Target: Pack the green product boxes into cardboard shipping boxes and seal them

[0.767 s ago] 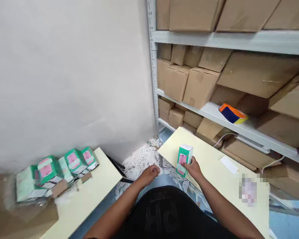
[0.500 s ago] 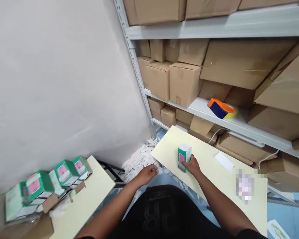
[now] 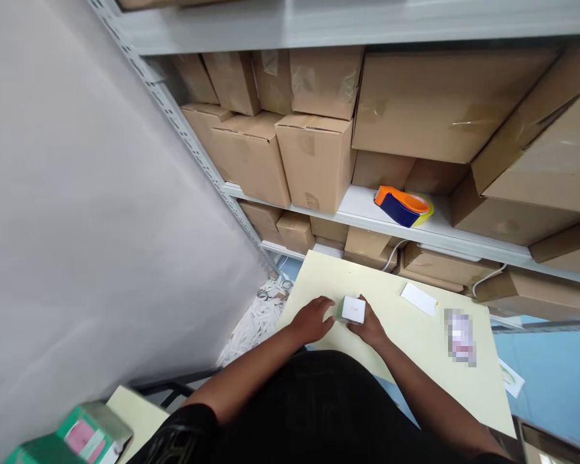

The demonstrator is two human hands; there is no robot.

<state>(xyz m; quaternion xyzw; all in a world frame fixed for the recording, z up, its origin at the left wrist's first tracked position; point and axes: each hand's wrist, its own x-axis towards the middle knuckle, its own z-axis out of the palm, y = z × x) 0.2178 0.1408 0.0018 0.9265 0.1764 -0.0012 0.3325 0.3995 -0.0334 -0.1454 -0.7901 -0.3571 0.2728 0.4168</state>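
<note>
The fingers of my right hand (image 3: 370,328) grip a small white-and-green box (image 3: 352,309) from its right side, thumb and fingertips against it, as I view the scene from above. The fingers of my left hand (image 3: 314,319) are curved and parted just beside the box's left face; whether they touch it, I cannot tell. The box is at the left part of a pale yellow worktop (image 3: 367,277), white end turned up toward me; I cannot make out whether its base rests there. To its right on the worktop lie a flat white piece (image 3: 419,298) and, nearer, a pixelated item (image 3: 460,337). On the far side I see a metal shelf (image 3: 299,216) stacked with brown cartons (image 3: 314,161), an orange-and-navy tape dispenser (image 3: 403,206) near its front edge. White scraps (image 3: 249,328) litter the floor left of the worktop. At near left, green-and-pink packages (image 3: 84,438) sit by a second pale tabletop (image 3: 138,412).
</note>
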